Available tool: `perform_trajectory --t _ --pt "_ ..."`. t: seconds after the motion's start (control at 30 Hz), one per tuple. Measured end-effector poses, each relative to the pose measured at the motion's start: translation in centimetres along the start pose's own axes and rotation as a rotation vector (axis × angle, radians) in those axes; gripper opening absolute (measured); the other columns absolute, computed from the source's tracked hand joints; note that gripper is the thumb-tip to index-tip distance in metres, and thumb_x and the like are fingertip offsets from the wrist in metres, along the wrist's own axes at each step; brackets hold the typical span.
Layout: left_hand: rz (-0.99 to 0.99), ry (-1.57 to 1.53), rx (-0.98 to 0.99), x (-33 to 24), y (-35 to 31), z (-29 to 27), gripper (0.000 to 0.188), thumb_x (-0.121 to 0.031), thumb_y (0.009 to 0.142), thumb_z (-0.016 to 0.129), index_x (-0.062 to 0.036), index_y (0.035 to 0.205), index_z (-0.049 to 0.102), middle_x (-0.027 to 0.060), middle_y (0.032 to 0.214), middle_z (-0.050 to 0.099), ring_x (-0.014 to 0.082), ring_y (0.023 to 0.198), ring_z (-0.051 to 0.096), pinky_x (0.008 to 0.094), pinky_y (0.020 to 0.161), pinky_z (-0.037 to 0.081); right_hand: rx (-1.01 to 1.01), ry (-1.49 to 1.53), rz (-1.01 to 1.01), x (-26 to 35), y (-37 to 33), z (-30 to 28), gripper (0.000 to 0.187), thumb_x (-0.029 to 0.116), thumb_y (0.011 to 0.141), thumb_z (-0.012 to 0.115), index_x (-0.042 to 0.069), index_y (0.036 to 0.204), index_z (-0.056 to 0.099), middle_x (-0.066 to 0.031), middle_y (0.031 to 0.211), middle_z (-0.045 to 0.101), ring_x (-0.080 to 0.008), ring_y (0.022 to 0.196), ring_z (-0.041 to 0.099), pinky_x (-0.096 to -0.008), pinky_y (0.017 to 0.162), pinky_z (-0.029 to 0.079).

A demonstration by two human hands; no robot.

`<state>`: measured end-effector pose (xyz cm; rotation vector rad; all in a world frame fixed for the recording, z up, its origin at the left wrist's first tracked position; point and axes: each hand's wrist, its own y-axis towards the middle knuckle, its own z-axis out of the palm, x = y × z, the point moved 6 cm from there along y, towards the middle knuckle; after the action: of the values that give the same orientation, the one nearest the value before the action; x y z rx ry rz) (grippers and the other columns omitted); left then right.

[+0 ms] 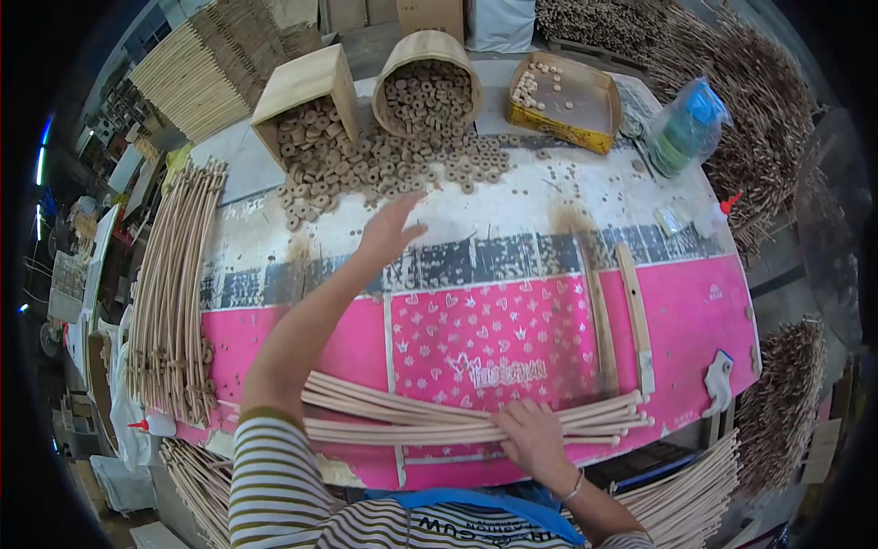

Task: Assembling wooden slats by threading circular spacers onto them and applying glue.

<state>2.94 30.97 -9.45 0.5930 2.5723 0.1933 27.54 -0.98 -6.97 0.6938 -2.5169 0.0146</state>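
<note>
My left hand [391, 231] reaches out over the white part of the table with its fingers stretched and apart. Just beyond it lies a heap of small wooden rings [370, 169], spilling from a square wooden box [311, 78] and a round wooden tub [425, 44], both tipped on their sides. Close to my body, my right hand [535, 439] is closed over a loose bundle of long pale wooden sticks [402, 416]. Rounded knobs show at their right ends. The bundle lies across the pink covering near the front edge, and my left arm hides part of it.
A stack of sticks [169, 293] lines the left side. At the back are a yellow tray [572, 114] with small wooden balls and a bagged green bottle [677, 137]. Two wooden strips [636, 320] and a white-handled tool [718, 384] lie on the right.
</note>
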Motion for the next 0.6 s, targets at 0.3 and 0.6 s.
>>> perform_trajectory --t 0.3,0.6 --pt "0.237 0.186 0.055 -4.5 16.9 10.0 0.077 -0.07 0.094 0.051 -0.032 0.158 0.034 0.008 0.165 0.031 0.0341 0.153 0.025 0.0592 0.122 0.019 0.091 0.029 0.043 -1.9 0.1 0.6 0.044 0.018 0.07 0.078 0.017 0.112 0.067 0.0003 0.099 0.061 -0.0197 0.09 0.06 -0.0349 0.073 0.045" --pt "0.212 0.307 -0.06 -4.4 18.6 13.8 0.05 -0.049 0.098 0.054 -0.0284 0.144 0.054 0.0052 0.152 0.047 0.0299 0.144 0.038 0.053 0.11 0.034 0.101 0.021 0.085 -1.6 0.1 0.8 0.04 0.02 0.077 0.073 0.014 0.116 0.066 -0.0066 0.104 0.061 -0.0269 0.097 0.06 -0.0419 0.081 0.047"
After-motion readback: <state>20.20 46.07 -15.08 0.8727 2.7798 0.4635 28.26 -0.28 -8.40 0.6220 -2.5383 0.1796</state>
